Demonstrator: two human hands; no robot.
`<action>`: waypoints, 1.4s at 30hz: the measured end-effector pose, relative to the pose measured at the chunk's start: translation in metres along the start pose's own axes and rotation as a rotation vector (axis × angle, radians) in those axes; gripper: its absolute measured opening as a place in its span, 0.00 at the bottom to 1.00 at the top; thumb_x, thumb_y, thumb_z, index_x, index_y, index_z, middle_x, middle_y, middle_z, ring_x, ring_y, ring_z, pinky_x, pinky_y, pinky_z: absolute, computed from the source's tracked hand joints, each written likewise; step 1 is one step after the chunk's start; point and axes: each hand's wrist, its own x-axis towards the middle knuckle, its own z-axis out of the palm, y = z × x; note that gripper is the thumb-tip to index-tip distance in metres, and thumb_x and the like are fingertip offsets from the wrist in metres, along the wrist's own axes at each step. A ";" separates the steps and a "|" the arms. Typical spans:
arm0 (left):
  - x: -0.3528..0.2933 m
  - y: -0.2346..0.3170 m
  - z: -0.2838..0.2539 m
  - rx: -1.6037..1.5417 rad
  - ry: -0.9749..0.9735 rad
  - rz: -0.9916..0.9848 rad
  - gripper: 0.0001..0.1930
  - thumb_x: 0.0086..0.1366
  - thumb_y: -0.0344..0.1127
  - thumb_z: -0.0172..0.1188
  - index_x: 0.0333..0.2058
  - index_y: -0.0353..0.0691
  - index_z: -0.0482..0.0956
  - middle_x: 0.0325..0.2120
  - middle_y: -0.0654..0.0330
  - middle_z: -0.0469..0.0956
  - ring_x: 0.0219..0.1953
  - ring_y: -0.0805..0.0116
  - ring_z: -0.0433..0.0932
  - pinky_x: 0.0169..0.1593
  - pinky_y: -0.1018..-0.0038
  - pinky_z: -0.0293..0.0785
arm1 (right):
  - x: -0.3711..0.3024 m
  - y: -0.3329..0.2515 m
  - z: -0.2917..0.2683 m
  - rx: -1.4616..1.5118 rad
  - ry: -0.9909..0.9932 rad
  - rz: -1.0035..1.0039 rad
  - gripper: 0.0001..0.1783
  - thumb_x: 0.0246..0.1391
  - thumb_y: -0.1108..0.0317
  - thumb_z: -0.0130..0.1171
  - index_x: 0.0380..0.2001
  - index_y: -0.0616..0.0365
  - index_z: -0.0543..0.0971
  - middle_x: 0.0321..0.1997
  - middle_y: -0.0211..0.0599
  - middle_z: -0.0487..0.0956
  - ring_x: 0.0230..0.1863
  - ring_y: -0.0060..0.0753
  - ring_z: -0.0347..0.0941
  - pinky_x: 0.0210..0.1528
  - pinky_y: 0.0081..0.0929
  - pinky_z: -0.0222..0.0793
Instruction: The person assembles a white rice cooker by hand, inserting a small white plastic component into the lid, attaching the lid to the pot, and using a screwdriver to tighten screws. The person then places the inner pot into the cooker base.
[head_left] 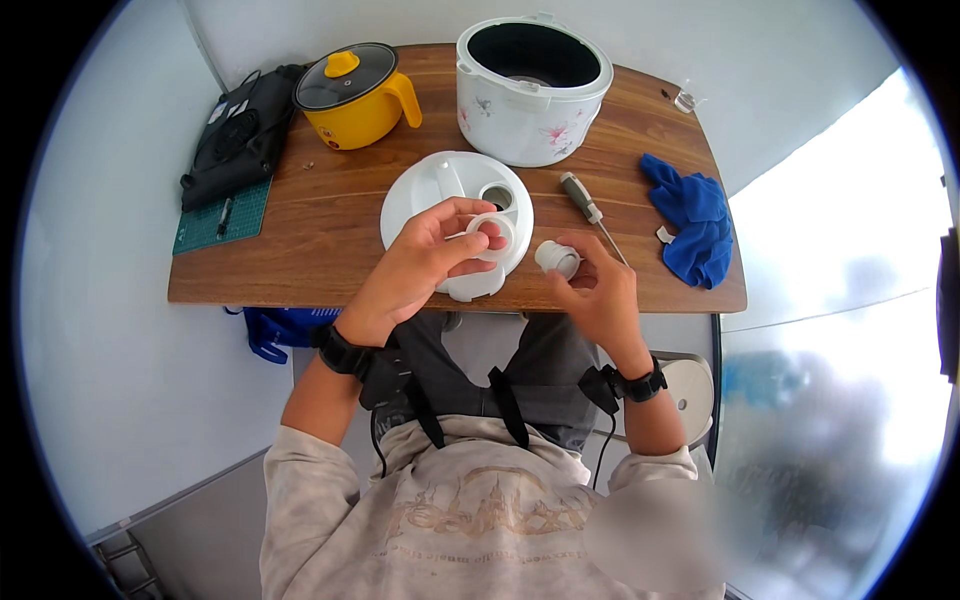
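Seen from above, a person's left hand pinches a small white ring over a round white cooker lid on a wooden table. The right hand curls its fingertips around a small white cap. Both parts are held lightly near the table's front edge, so a slip could likely drop them to the floor.

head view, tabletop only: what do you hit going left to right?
black pouch → yellow pot → round white lid with the left hand on a white ring → white cap in the right hand → blue cloth
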 end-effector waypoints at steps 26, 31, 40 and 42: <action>0.001 -0.023 0.007 -0.143 -0.153 -0.225 0.03 0.59 0.32 0.49 0.32 0.43 0.71 0.29 0.63 0.73 0.28 0.76 0.67 0.29 0.79 0.65 | -0.007 -0.002 -0.017 0.692 -0.195 0.066 0.22 0.54 0.77 0.56 0.54 0.63 0.73 0.53 0.37 0.77 0.52 0.26 0.75 0.55 0.28 0.72; 0.001 -0.024 0.013 -0.053 -0.200 -0.190 0.05 0.58 0.31 0.45 0.31 0.42 0.71 0.25 0.60 0.75 0.21 0.76 0.64 0.23 0.80 0.60 | -0.014 -0.017 -0.019 0.737 -0.205 -0.021 0.23 0.55 0.78 0.57 0.56 0.64 0.72 0.53 0.37 0.77 0.52 0.27 0.75 0.57 0.28 0.72; -0.004 -0.015 0.023 0.205 -0.220 -0.181 0.08 0.68 0.40 0.53 0.36 0.42 0.73 0.24 0.63 0.77 0.22 0.81 0.67 0.22 0.81 0.58 | -0.018 -0.012 -0.014 0.677 -0.192 0.048 0.23 0.60 0.73 0.61 0.58 0.64 0.72 0.50 0.39 0.81 0.49 0.25 0.78 0.51 0.25 0.75; -0.006 -0.016 0.029 0.295 -0.195 -0.154 0.12 0.70 0.45 0.55 0.37 0.42 0.74 0.24 0.65 0.77 0.24 0.81 0.70 0.23 0.81 0.61 | -0.013 -0.013 -0.014 0.562 -0.154 0.068 0.23 0.59 0.71 0.63 0.57 0.64 0.73 0.48 0.40 0.82 0.47 0.25 0.79 0.48 0.25 0.76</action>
